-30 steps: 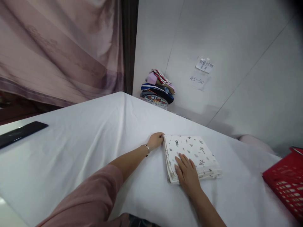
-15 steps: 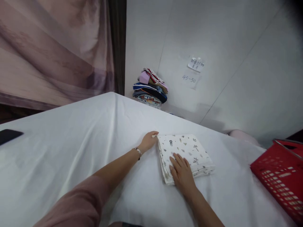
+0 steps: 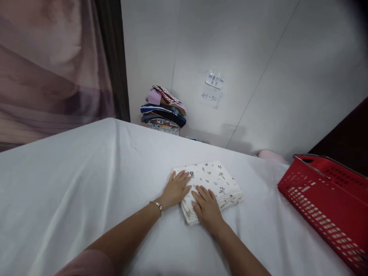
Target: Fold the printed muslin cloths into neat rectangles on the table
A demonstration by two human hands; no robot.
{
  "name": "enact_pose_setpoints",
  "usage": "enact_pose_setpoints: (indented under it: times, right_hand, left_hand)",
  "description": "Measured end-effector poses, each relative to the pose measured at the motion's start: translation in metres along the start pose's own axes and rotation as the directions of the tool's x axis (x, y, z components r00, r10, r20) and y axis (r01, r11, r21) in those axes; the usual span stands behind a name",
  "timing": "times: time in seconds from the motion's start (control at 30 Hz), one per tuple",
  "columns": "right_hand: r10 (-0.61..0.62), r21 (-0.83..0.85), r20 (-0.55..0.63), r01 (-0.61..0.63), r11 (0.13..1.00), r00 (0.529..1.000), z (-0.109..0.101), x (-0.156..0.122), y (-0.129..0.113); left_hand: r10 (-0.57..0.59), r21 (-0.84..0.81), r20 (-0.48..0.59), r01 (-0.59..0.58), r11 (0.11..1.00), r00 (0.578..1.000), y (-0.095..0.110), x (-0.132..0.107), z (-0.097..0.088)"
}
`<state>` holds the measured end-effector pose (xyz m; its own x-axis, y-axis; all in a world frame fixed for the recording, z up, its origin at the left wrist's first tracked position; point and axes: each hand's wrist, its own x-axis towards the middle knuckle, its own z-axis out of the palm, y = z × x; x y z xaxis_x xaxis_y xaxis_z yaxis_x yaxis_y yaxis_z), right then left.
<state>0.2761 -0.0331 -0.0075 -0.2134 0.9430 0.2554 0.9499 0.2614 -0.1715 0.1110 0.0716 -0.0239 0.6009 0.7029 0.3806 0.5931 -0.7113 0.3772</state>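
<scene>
A folded white cloth (image 3: 211,177) printed with small plants and palm trees lies on the white-covered table (image 3: 138,168). Its layers show along the near edge. Flat on its left part rests my left hand (image 3: 176,188), fingers stretched out, with a bracelet on the wrist. My right hand (image 3: 207,207) lies on the cloth's near side, palm down and fingers spread. Both hands press on the top layer without gripping it.
To the right stands a red plastic basket (image 3: 322,191) with a metal handle. Behind the table's far edge is a stack of folded fabrics (image 3: 163,109). Handwritten paper notes (image 3: 211,96) hang on the grey wall, and a pinkish curtain (image 3: 51,69) hangs at the left.
My left hand has moved from the cloth's far left corner onto its top. My right hand stays on the cloth. The view has turned right, showing more of the red basket.
</scene>
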Motion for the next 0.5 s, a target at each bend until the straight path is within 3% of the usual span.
enact_pose_setpoints:
  times: [0.2,0.27,0.37,0.5]
  right_hand:
    - [0.051,0.279,-0.011,-0.046,0.959,0.999,-0.005,0.003,0.015]
    - [0.139,0.344,-0.108,-0.094,0.934,0.984,-0.009,0.005,0.037]
    - [0.304,0.282,-0.243,-0.232,0.931,0.921,-0.017,0.007,0.085]
    - [0.471,0.138,-0.181,-0.452,0.881,0.863,-0.027,0.0,0.142]
  left_hand:
    - [-0.003,0.007,-0.005,0.003,1.0,1.0,0.001,0.0,-0.001]
    - [-0.004,-0.003,-0.003,0.004,1.0,1.0,0.001,0.0,-0.002]
    - [-0.007,-0.01,0.009,0.008,1.0,1.0,0.003,0.0,-0.005]
    - [-0.137,-0.005,-0.072,0.137,0.99,0.988,0.005,-0.002,-0.006]
